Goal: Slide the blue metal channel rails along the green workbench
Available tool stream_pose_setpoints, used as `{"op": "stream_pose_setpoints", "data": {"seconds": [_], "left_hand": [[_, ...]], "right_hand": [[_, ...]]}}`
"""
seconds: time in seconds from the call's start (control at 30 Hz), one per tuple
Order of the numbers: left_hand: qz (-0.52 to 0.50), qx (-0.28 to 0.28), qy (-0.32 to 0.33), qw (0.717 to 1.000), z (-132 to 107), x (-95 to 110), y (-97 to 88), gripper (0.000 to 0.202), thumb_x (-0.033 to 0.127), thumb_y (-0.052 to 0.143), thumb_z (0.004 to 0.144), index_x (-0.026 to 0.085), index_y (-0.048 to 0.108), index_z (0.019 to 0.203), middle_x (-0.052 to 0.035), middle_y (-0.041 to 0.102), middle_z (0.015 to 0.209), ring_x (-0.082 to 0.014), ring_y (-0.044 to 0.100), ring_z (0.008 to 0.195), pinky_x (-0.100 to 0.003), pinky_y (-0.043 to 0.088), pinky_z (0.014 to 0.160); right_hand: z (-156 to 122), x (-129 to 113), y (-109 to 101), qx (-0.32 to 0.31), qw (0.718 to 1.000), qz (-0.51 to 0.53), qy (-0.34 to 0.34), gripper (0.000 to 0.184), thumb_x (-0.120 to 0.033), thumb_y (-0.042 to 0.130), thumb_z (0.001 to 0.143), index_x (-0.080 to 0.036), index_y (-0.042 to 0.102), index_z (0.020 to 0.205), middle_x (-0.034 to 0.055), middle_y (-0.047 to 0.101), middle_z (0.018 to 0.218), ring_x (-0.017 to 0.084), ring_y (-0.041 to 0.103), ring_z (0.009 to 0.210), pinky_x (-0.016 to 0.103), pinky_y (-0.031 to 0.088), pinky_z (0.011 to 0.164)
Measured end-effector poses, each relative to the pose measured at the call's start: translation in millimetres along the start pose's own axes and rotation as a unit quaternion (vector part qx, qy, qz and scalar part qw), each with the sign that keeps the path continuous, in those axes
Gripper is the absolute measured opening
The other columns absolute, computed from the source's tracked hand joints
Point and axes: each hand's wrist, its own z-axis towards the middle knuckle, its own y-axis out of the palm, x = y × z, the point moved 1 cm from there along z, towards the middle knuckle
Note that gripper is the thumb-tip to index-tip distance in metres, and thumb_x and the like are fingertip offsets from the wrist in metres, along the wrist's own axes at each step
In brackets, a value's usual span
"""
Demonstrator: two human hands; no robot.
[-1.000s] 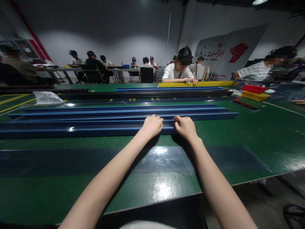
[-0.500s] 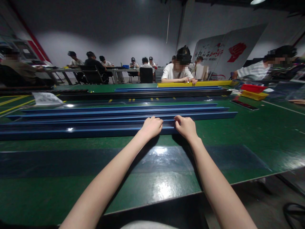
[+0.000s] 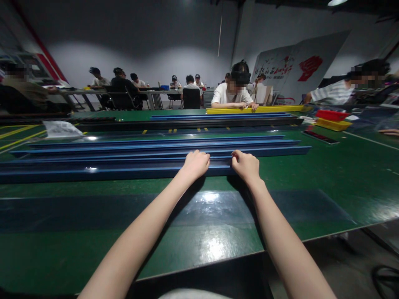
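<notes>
A long blue channel strip lies lengthwise across the green table, nearest to me of several blue strips. My left hand is closed over it, fingers curled across its far rim. To the right, at the strip's right end, my right hand grips it with bent fingers. A short stretch of the strip shows between both hands. The fingertips of both hands are partly hidden. Just behind lie more blue strips, parallel to the held one.
A clear plastic sheet lies along the near table edge. Beyond are black strips, a phone-like dark slab, a red tray and a yellow tray. Across the table a co-worker handles a yellow strip.
My left hand has shifted slightly left along the blue strip and my right hand slightly right, widening the gap between them. The strip looks unmoved.
</notes>
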Motion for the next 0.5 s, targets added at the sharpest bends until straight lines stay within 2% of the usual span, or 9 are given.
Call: {"op": "stream_pose_setpoints", "data": {"seconds": [0.27,0.5], "left_hand": [[0.006,0.01,0.017,1.0,-1.4,4.4,1.5,0.031,0.023,0.031,0.088,0.015,0.061,0.088,-0.0095,0.063,0.095,-0.0229,0.054,0.093,-0.033,0.043,0.075],[-0.02,0.017,0.064,0.998,-0.8,9.2,5.1,0.027,0.023,0.033,0.088,0.017,0.059,0.092,-0.0079,0.061,0.101,-0.0205,0.053,0.094,-0.032,0.042,0.079]], "right_hand": [[-1.7,-4.4,0.3,-0.001,0.999,0.013,-0.039,0.03,-0.025,0.04,0.078,-0.023,0.062,0.098,0.0049,0.069,0.085,0.02,0.062,0.076,0.025,0.037,0.061],[-2.5,-8.2,2.7,-0.002,0.995,0.036,-0.09,0.029,-0.025,0.04,0.078,-0.025,0.062,0.096,0.0017,0.07,0.087,0.018,0.062,0.077,0.025,0.038,0.062]]}}
